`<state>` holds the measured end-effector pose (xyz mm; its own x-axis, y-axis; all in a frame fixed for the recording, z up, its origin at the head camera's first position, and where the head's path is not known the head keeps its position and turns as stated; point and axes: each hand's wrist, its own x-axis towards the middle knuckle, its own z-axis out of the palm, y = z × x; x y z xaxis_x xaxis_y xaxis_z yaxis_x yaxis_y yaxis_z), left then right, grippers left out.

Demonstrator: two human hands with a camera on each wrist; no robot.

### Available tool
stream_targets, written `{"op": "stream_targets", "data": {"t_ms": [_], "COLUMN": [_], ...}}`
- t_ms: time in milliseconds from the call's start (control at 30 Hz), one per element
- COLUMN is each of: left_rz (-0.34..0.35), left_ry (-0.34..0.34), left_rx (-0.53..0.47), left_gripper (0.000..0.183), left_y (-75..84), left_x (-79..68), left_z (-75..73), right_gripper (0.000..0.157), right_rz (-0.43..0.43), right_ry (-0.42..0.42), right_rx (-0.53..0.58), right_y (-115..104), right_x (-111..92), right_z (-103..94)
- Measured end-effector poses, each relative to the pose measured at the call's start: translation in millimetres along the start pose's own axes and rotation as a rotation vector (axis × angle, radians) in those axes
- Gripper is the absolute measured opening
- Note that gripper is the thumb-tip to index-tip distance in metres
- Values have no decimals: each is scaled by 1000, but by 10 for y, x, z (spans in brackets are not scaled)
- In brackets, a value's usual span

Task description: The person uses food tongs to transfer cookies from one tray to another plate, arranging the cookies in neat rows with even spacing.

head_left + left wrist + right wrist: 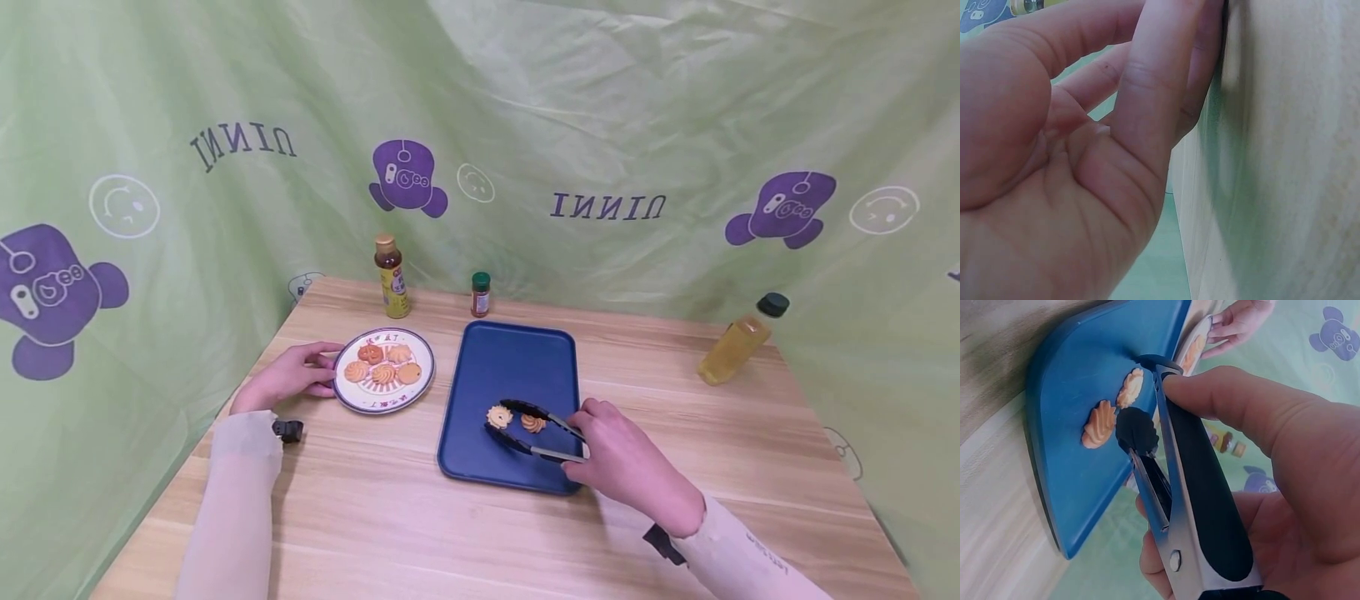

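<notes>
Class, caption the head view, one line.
Right hand holds kitchen tongs by two cookies on a blue tray; left hand touches a plate holding five cookies.

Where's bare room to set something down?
Bare wood: between the blue rectangular tray and dark-capped yellow bottle, and this side of the round white plate. Crowded: tray's near half, with golden cookies, black-tipped tongs, right hand.

Head view forward-down — wrists close — head, right share tray (517, 358).
</notes>
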<state>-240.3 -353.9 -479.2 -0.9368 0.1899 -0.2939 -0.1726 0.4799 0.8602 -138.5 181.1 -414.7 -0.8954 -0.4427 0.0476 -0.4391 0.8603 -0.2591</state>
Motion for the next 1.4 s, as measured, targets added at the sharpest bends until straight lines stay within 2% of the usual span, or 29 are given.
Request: {"op": "stream_targets", "data": {"t_ms": [567,800,1067,1400], "left_rz": [-10,-15,-17,-3], "left_ry": [7,2,5,-3], "left_rx": [9,9,4,-11], "left_gripper": [65,65,65,65], "left_y": [25,15,-1,-2], "left_x": [-8,3,13,1], "left_z": [-5,-7,1,-4], "right_gripper": [43,46,46,44], "right_rz": [-16,-34,-27,-54], "right_ry": [36,67,27,20], "right_rx": [24,-3,-10,-23], "right_y": [13,22,6,-18], "right_x": [5,28,55,80], "right_z": [-20,-17,-13,-33]}}
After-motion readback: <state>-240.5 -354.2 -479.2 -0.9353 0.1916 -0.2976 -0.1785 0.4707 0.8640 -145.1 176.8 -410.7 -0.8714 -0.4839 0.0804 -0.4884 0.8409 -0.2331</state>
